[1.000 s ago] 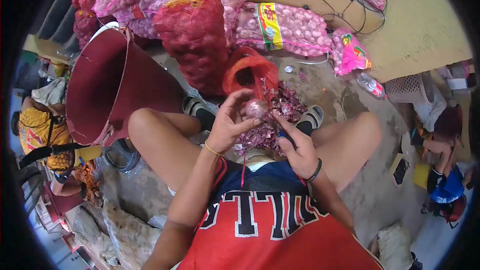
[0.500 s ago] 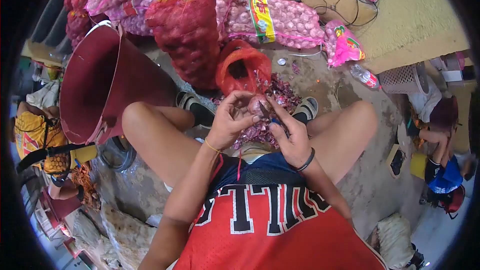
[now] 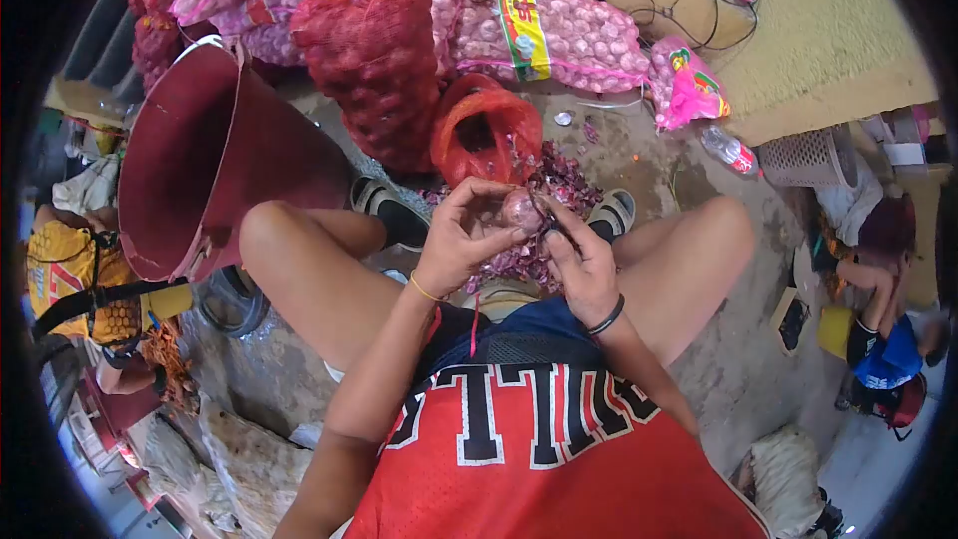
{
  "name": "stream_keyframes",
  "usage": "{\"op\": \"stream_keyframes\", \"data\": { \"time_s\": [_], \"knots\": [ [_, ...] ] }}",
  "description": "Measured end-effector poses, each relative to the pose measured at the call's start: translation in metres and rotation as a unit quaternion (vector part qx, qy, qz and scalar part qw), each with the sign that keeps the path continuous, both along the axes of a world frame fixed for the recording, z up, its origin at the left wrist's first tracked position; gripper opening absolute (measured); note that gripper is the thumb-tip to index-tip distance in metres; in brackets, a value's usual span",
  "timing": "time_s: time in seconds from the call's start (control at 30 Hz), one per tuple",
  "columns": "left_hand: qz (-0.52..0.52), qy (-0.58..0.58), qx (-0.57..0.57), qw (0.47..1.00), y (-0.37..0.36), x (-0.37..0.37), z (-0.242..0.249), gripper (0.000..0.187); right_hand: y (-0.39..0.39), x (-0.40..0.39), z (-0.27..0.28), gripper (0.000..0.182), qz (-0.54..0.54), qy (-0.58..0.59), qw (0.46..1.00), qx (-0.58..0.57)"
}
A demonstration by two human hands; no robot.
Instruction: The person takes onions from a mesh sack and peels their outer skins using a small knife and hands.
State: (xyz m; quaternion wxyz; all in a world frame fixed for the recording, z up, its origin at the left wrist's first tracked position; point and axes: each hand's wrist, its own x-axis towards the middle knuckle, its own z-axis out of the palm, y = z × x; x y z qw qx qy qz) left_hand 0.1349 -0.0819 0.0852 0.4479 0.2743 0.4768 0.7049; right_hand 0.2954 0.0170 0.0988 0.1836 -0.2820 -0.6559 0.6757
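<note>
Between my knees, my left hand [image 3: 461, 240] is closed around a red onion [image 3: 520, 208], with fingertips and thumb on its left side. My right hand [image 3: 589, 274] is closed on a small knife [image 3: 546, 227], mostly hidden by the fingers, its dark blade against the onion's right side. Below both hands lies a heap of purple onion skins [image 3: 511, 269] on the floor between my feet. Just beyond stands an orange-red net sack [image 3: 523, 130], its mouth facing me and its inside dark.
A large maroon bin [image 3: 284, 155] stands at my left. Ahead are a full red net sack of onions [image 3: 364, 70] and pink net sacks of bulbs [image 3: 594, 45]. A plastic bottle [image 3: 728, 150] and basket [image 3: 806, 158] are at right. People sit at both sides.
The onion has turned slightly in my left hand and shows more of its paler side. My right fingers and the knife have shifted to the onion's right edge.
</note>
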Motion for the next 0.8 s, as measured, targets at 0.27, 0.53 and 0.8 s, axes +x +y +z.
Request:
{"op": "stream_keyframes", "data": {
  "time_s": [0.27,0.53,0.8],
  "knots": [
    [-0.020,-0.104,-0.010,0.994,0.003,-0.003,0.003,0.055,-0.003,0.001,0.004,0.046,-0.023,0.137,0.955,-0.261],
    [-0.034,-0.088,-0.039,0.995,0.003,-0.003,0.005,0.053,-0.004,0.003,-0.001,0.047,0.021,0.111,0.972,-0.205],
    [-0.034,-0.169,0.006,0.985,-0.002,-0.010,0.006,0.050,0.022,0.006,0.001,0.052,-0.075,0.041,0.984,-0.156]
  ]
}}
